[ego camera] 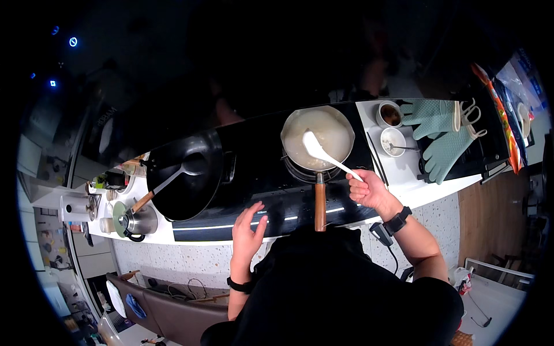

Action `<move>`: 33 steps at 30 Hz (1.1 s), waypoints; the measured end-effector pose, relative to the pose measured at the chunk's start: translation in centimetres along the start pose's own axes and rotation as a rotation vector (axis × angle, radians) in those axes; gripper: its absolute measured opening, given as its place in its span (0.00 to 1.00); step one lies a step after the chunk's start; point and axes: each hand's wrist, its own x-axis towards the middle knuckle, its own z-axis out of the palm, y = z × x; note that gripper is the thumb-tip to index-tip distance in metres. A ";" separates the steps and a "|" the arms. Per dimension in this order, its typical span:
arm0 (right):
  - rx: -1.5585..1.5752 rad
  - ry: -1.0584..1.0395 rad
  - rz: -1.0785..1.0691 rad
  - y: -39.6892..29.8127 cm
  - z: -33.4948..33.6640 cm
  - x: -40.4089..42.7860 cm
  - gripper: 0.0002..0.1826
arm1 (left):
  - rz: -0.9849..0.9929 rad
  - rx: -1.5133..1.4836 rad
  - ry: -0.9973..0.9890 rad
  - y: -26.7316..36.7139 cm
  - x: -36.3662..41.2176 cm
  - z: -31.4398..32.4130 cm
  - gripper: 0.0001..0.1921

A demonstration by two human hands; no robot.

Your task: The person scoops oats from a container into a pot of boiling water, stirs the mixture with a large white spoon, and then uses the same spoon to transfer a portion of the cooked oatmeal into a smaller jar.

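In my right hand [367,188] is the handle of a white ladle [315,146]. The ladle's bowl rests over or partly in cloudy, off-white liquid in a saucepan [285,151]. This pan sits on the right burner of a black glass cooktop [259,190], its wooden handle [320,207] pointing towards me. Nothing is in my left hand [250,225], which hovers at the cooktop's front edge with its fingers apart. A black wok [190,190] stands on the left side, with a metal spatula [169,181] lying across its rim.
Right of the cooktop are black chopsticks [377,160], a bowl of dark liquid [381,114], a white bowl with a spoon [394,139] and green oven gloves [448,149]. A steel kettle [145,218] stands at left. The dark range hood [259,65] overhangs the far side.
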 end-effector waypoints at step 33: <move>-2.340 0.807 -1.391 0.5 -0.1 -0.7 0.07 | -0.004 0.006 0.012 0.9 -2.3 0.5 0.17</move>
